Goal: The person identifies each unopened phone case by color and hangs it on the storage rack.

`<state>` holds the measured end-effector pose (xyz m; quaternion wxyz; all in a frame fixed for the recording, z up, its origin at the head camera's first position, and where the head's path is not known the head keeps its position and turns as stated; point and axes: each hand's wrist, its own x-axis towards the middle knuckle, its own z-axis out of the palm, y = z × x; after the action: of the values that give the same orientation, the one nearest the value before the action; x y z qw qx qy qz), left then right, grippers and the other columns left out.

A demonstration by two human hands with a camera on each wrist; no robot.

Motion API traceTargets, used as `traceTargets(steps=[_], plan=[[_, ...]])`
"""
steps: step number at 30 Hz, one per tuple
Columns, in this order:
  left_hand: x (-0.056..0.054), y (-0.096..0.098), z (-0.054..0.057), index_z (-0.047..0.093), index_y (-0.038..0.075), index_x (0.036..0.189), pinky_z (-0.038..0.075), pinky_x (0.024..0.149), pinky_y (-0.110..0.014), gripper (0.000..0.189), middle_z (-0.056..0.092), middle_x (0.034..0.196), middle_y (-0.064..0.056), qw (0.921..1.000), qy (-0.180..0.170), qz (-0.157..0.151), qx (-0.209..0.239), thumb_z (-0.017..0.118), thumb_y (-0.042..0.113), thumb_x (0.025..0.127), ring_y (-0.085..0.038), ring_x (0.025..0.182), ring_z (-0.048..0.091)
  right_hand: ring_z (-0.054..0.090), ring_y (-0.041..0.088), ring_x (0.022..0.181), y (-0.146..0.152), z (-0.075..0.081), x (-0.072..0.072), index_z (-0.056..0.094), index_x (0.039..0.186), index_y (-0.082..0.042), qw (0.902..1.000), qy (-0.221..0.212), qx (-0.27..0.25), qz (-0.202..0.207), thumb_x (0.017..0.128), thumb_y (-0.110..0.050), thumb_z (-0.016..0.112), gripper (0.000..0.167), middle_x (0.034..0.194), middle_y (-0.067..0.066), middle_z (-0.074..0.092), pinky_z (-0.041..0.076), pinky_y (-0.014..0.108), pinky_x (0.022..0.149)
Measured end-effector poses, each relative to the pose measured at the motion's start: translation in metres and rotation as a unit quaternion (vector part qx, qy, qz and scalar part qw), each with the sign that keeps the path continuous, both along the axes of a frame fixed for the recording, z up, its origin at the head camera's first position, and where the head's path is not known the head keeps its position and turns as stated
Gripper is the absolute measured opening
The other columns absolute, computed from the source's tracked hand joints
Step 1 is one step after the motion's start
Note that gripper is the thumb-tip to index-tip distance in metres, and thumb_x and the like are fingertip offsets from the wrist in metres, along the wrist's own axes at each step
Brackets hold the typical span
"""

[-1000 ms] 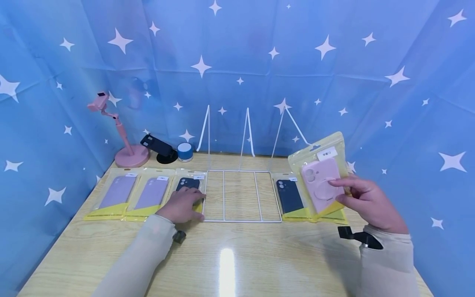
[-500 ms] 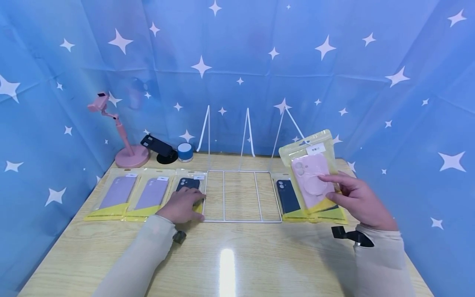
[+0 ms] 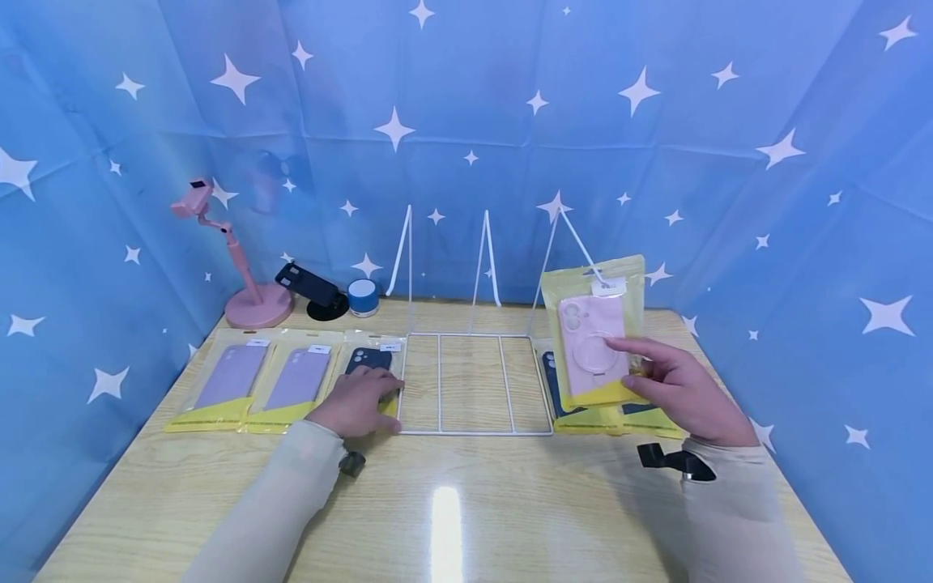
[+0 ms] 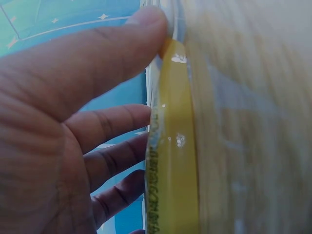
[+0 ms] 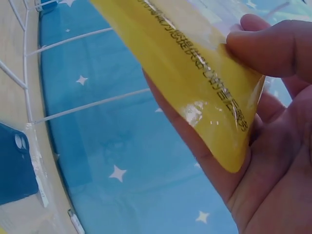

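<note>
My right hand (image 3: pixel 678 389) pinches the lower right side of a clear and yellow bag holding a pink phone case (image 3: pixel 576 356). In the right wrist view, thumb and fingers grip the bag's yellow bottom (image 5: pixel 204 87). The bag hangs upright, its top overlapping the tip of the right hook (image 3: pixel 579 243) of a white wire rack (image 3: pixel 440 380); whether the hook passes through the hole I cannot tell. My left hand (image 3: pixel 357 402) rests over a bagged dark phone case (image 3: pixel 370 358), fingertips at the rack's left edge. The left wrist view shows its extended fingers against the bag's yellow edge (image 4: pixel 178 122).
Two bagged lilac phone cases (image 3: pixel 232 376) lie left of my left hand. Right of the rack lie bagged dark cases (image 3: pixel 551 385), partly covered. Behind stand a pink stand (image 3: pixel 258 306), a black phone holder (image 3: pixel 309 285) and a blue-white cylinder (image 3: pixel 363 298).
My right hand has carried the bagged pink phone case leftward to the right hook's tip, and the bag has turned more upright. The left hand has stayed in place.
</note>
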<state>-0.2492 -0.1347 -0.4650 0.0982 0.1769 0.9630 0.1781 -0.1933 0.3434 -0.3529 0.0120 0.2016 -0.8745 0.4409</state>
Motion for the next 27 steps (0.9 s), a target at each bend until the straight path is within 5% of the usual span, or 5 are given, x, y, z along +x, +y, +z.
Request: traceTargets(steps=[5,13,18,23,27], plan=[[-0.002,-0.001,-0.001,0.064,0.017,0.147,0.036,0.119,-0.059,0.071,0.055,0.155,-0.01,1.0,0.004,-0.003,0.002,0.089,0.04,0.084,-0.036,0.143,0.045,0.047,0.022,0.064,-0.008,-0.006,-0.007,0.062,0.148,-0.01,0.9999,-0.001,0.0,-0.017,0.101,-0.001,0.067,0.048,0.09,0.01,0.057,0.046,0.025,0.052],[-0.005,-0.003,-0.004,0.063,0.017,0.147,0.036,0.119,-0.059,0.073,0.055,0.155,-0.011,1.0,0.004,-0.005,0.004,0.089,0.041,0.083,-0.036,0.143,0.045,0.053,0.025,0.065,-0.018,-0.016,-0.015,0.053,0.156,-0.015,0.9987,-0.033,-0.035,0.019,0.103,0.001,0.062,0.056,0.133,0.021,0.064,0.049,0.027,0.052],[-0.005,-0.003,-0.004,0.064,0.017,0.147,0.036,0.118,-0.06,0.073,0.055,0.155,-0.011,1.0,0.006,-0.005,0.007,0.09,0.04,0.083,-0.036,0.143,0.045,0.066,0.023,0.088,-0.023,-0.023,-0.02,0.046,0.161,-0.019,0.9956,-0.055,-0.066,0.036,0.105,0.002,0.058,0.062,0.151,0.022,0.052,0.053,0.025,0.061],[-0.004,-0.003,-0.005,0.063,0.018,0.147,0.036,0.119,-0.061,0.073,0.055,0.155,-0.01,0.9999,0.007,-0.007,0.003,0.089,0.041,0.083,-0.036,0.143,0.045,0.068,0.017,0.1,-0.03,-0.028,-0.022,0.042,0.163,-0.019,0.9926,-0.067,-0.096,0.034,0.106,0.001,0.057,0.063,0.156,0.023,0.047,0.059,0.026,0.073],[-0.004,-0.002,-0.004,0.063,0.018,0.147,0.036,0.119,-0.06,0.072,0.055,0.155,-0.01,1.0,0.004,-0.006,0.002,0.089,0.041,0.084,-0.036,0.143,0.045,0.062,0.014,0.082,-0.034,-0.031,-0.022,0.045,0.162,-0.018,0.9942,-0.046,-0.097,0.005,0.105,0.0,0.058,0.06,0.138,0.02,0.058,0.054,0.024,0.065]])
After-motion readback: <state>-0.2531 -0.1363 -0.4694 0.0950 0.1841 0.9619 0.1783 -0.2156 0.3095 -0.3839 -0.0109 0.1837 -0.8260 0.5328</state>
